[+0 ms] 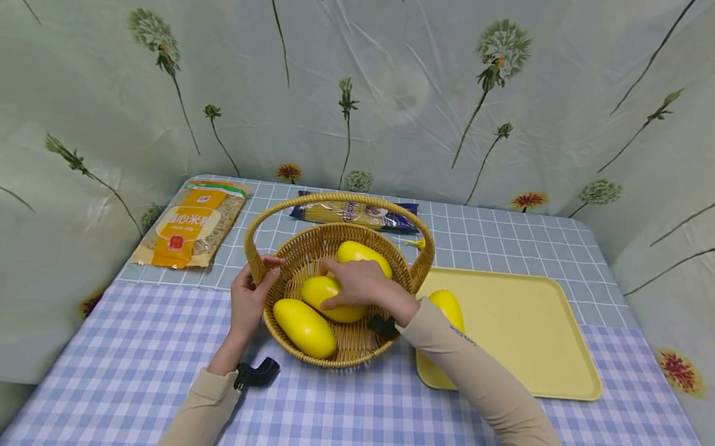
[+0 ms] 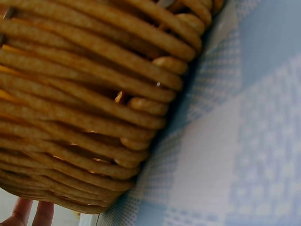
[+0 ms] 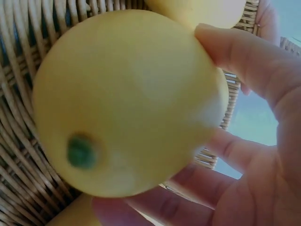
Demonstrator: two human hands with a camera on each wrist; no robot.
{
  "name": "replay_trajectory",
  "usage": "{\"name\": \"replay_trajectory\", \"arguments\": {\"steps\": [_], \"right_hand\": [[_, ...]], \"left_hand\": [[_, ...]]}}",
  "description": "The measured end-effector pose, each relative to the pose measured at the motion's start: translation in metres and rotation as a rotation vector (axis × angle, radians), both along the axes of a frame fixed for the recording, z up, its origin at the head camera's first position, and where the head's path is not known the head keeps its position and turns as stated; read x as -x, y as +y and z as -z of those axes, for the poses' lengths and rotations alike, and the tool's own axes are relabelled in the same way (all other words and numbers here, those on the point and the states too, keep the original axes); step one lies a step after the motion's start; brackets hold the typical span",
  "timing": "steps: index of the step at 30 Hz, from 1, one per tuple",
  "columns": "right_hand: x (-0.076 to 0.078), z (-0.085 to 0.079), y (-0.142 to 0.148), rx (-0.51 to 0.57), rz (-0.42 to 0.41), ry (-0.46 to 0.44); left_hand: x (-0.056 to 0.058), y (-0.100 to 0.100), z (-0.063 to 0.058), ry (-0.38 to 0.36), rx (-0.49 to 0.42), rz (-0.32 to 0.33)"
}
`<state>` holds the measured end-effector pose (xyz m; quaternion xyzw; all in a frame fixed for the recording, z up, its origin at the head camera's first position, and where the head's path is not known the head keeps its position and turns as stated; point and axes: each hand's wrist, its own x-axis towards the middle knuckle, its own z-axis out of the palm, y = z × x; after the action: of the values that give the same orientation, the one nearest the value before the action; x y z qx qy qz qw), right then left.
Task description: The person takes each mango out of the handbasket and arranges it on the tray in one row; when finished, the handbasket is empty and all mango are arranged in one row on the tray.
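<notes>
My right hand [image 1: 363,283] reaches into a woven basket [image 1: 351,357] and grips a yellow mango [image 1: 317,291]. In the right wrist view the thumb and fingers curve round this mango [image 3: 127,94], which has a green stem end. Two more mangoes lie in the basket, one [image 1: 305,328] at the front left and another [image 1: 362,253] at the back. With my left hand [image 1: 249,301] I hold the basket's left rim near the foot of its arched handle. The left wrist view shows mostly the basket's woven side [image 2: 84,94], with some fingertips [image 2: 43,213] at the lower left.
Right of the basket lies a pale yellow tray [image 1: 520,330] with a mango [image 1: 447,308] at its left end, partly behind my sleeve. Behind the basket is a pasta packet [image 1: 346,213], with a small yellow object [image 1: 416,243] nearby. An orange food bag [image 1: 192,226] lies back left.
</notes>
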<state>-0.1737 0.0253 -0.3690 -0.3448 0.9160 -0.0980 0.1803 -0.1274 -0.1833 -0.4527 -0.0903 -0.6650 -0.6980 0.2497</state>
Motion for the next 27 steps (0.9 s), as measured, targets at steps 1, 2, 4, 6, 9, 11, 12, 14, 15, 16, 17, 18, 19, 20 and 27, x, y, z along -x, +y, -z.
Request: {"name": "replay_trajectory", "arguments": {"steps": [1, 2, 4, 6, 9, 11, 12, 14, 15, 16, 17, 18, 19, 20, 27], "right_hand": [[0.000, 0.000, 0.001, -0.003, 0.001, 0.004], [0.000, -0.001, 0.002, -0.007, 0.001, 0.008], [0.000, -0.001, 0.003, -0.007, 0.002, 0.014], [0.000, -0.003, 0.005, -0.004, 0.004, 0.022], [0.000, -0.005, 0.007, 0.011, 0.010, 0.019], [0.000, -0.006, 0.008, 0.017, 0.013, 0.019], [0.000, -0.007, 0.008, 0.018, 0.017, 0.018], [-0.001, -0.008, 0.009, 0.022, 0.021, 0.016], [-0.002, -0.009, 0.009, 0.026, 0.024, 0.013], [-0.002, -0.010, 0.010, 0.029, 0.024, 0.012], [-0.002, -0.011, 0.010, 0.035, 0.026, 0.007], [-0.003, -0.011, 0.011, 0.042, 0.027, 0.004], [-0.003, -0.012, 0.012, 0.048, 0.026, 0.003], [-0.003, -0.012, 0.012, 0.054, 0.026, 0.002], [-0.008, -0.019, 0.017, 0.084, 0.040, 0.009]], "left_hand": [[0.000, 0.000, 0.001, 0.000, 0.001, -0.002], [0.000, 0.000, 0.001, 0.001, -0.001, -0.002], [0.000, 0.000, 0.001, 0.004, 0.004, -0.004], [0.000, 0.000, 0.001, 0.007, 0.006, -0.006], [0.000, 0.001, 0.000, 0.007, 0.004, -0.008], [-0.001, 0.001, 0.000, 0.003, -0.003, -0.011], [-0.001, 0.001, 0.000, -0.001, -0.008, -0.011], [-0.001, 0.002, -0.001, -0.009, -0.019, -0.011], [-0.001, 0.002, -0.002, -0.013, -0.021, -0.011], [-0.001, 0.002, -0.002, -0.016, -0.020, -0.011], [-0.001, 0.002, -0.002, -0.019, -0.021, -0.012], [-0.001, 0.002, -0.002, -0.022, -0.019, -0.012], [-0.001, 0.002, -0.002, -0.024, -0.016, -0.013], [-0.001, 0.002, -0.001, -0.024, -0.015, -0.013], [0.000, 0.001, 0.000, -0.013, -0.022, -0.011]]}}
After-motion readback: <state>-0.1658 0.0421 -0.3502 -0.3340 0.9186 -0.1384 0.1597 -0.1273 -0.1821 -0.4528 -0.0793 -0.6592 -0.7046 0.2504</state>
